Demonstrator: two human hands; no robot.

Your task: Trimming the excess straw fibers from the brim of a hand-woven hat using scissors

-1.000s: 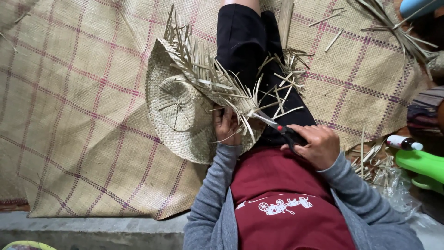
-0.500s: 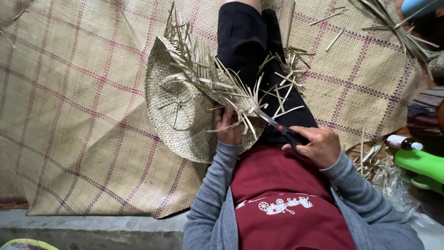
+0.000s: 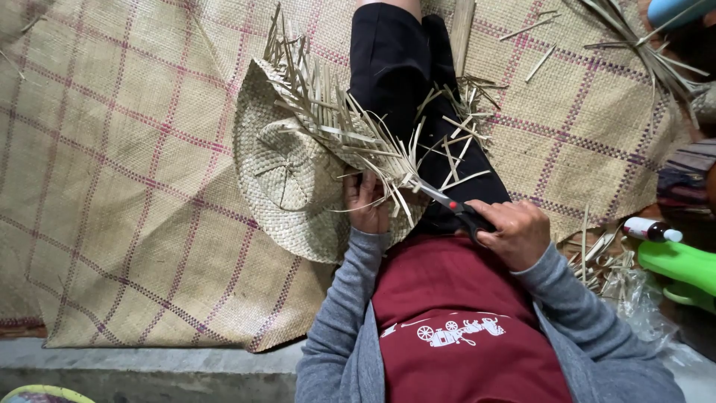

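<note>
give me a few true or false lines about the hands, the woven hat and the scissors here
1. The right hand holds scissors with their blades pointing at the loose straw ends. True.
2. The left hand rests flat on the mat, away from the hat. False: it holds the woven straw hat at its edge.
3. The hat's edge is neatly finished all round. False: loose strips stick out along one side.
4. A checked woven mat lies under the work. True.
5. The scissors lie on the mat, unused. False: they are in the right hand's grip.
</note>
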